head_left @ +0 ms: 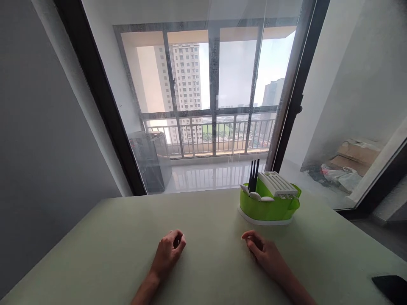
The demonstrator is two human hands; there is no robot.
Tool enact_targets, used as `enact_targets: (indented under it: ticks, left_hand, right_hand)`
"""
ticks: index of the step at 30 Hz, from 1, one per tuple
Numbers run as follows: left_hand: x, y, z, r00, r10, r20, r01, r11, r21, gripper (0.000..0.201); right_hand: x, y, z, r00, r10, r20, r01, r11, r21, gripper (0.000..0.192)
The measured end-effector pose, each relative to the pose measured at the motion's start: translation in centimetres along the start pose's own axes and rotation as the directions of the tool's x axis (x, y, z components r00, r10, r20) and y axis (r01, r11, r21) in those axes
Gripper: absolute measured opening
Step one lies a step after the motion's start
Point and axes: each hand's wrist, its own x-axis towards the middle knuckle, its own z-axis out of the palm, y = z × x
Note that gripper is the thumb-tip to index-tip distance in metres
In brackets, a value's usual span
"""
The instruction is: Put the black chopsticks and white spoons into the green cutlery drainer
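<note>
My left hand point(168, 250) rests on the pale green table point(95, 254) near its middle, fingers curled in a loose fist with nothing visible in it. My right hand point(262, 250) lies a little to the right, fingers bent down onto the tabletop, also holding nothing. Beyond my right hand stands a green cutlery holder point(269, 207) on a white base, with black chopsticks point(253, 174), white spoons point(256, 195) and a white slotted lid point(277, 184). The holder is a short reach from my right fingertips, apart from them.
A dark flat object point(392, 287) lies at the table's right front corner. Behind the table is a large glass sliding door point(206, 106) with a dark frame, opening onto a balcony with a railing point(210, 131) and a grey appliance point(151, 159). Bags and boxes point(349, 163) lie at right.
</note>
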Motion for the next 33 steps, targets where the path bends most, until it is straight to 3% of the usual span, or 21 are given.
enact_targets:
  ticks: [14,20,26,33]
  left_hand:
    - [0.0,0.4,-0.6,0.999,-0.024,-0.044,0.023,0.999,-0.034,0.038]
    - [-2.1,2.0,0.0,0.997,-0.034,-0.067,0.036,0.999,0.032,0.039]
    - [-4.6,3.8,0.9,0.999,-0.034,-0.011,0.035,0.995,0.088,0.037]
    - [-4.4,4.3,0.6,0.997,-0.047,0.055,0.043,0.997,0.069,0.038]
  right_hand:
    - [0.2,-0.3,0.0,0.998,-0.043,-0.041,0.045,0.998,0.035,0.032]
    - [0.2,-0.8,-0.1,1.000,-0.027,-0.013,0.028,0.998,0.053,0.033]
    - [0.2,-0.7,0.1,1.000,-0.021,0.008,0.020,0.996,0.085,0.033]
    - [0.6,0.1,0.5,0.999,-0.041,-0.009,0.041,0.997,0.063,0.033]
